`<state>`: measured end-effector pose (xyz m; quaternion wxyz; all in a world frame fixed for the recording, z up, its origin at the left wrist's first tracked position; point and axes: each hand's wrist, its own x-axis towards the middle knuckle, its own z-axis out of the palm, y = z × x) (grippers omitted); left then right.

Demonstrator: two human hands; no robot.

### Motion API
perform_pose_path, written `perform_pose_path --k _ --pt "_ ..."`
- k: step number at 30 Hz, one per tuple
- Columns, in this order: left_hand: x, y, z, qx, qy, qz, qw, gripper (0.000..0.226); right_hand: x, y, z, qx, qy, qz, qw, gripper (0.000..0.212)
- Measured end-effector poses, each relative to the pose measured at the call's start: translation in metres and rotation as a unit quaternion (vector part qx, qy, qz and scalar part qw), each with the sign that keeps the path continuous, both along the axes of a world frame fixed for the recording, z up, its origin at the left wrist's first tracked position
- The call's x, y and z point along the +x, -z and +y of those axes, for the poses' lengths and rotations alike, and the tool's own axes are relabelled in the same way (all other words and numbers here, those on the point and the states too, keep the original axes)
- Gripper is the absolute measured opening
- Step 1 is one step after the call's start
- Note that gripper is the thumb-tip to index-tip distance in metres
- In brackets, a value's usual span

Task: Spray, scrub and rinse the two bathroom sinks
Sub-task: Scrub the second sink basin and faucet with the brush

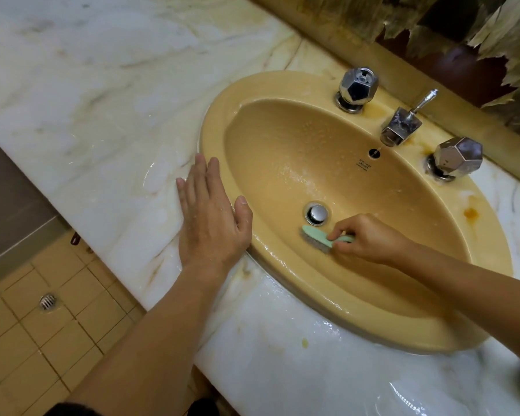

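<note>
The left hand (212, 216) lies flat, fingers straight and together, on the wet marble counter (102, 115) at the left rim of the yellow sink (282, 151). In the basin, just near of the drain plug (317, 213), the right hand (370, 238) grips a green scrub brush (320, 238), bristles down. This looks like the scrubbing step; next likely calls for working the far wall. Two faceted taps (357, 85) and the spout (398, 127) crowd the far rim.

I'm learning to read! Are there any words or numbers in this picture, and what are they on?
Small dark print inside the sink, just below the overflow hole: too small and blurred to read.
No other words, numbers or signs show anywhere, not on the taps, the brush or the counter.
</note>
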<state>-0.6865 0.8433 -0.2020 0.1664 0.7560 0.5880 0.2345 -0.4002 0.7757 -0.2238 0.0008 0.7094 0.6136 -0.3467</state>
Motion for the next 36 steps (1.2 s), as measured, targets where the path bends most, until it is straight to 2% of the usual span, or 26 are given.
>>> perform_pose_path --k 4,8,11,14,18,20,23,26,31,36 --pt "0.001 0.001 0.000 0.004 -0.005 0.010 1.000 0.076 -0.024 0.012 0.016 0.067 0.050 -0.041 0.996 0.015" --pt "0.001 0.001 0.001 0.001 -0.004 0.014 1.000 0.076 -0.014 0.005 0.002 0.013 0.007 0.011 1.000 0.013" --pt "0.001 0.000 0.000 0.005 -0.005 0.021 1.000 0.075 0.000 0.005 0.001 0.027 0.034 -0.041 0.998 0.015" --pt "0.001 0.000 0.001 0.010 -0.007 0.019 1.000 0.075 -0.021 0.012 0.014 0.064 0.056 -0.059 0.995 0.016" --pt "0.001 0.001 0.001 0.011 -0.008 0.016 1.000 0.075 0.003 0.001 0.002 0.017 0.004 -0.054 0.998 0.015" --pt "0.001 0.001 0.001 0.010 -0.007 0.017 1.000 0.075 0.009 0.000 0.000 0.020 0.025 -0.074 0.997 0.016" --pt "0.001 0.002 0.001 0.006 -0.005 0.015 1.000 0.076 -0.018 0.007 0.008 0.046 0.040 -0.045 0.997 0.017" --pt "0.000 0.004 0.002 0.008 -0.005 0.016 1.000 0.075 -0.020 0.003 -0.001 0.009 0.006 -0.007 1.000 0.016" --pt "0.001 0.004 0.002 0.008 -0.003 0.017 1.000 0.075 0.016 -0.008 -0.008 0.002 0.030 -0.091 0.995 0.016" --pt "-0.001 0.004 0.001 0.011 -0.004 0.013 1.000 0.075 -0.014 -0.009 -0.012 -0.028 -0.041 0.003 0.999 0.016"
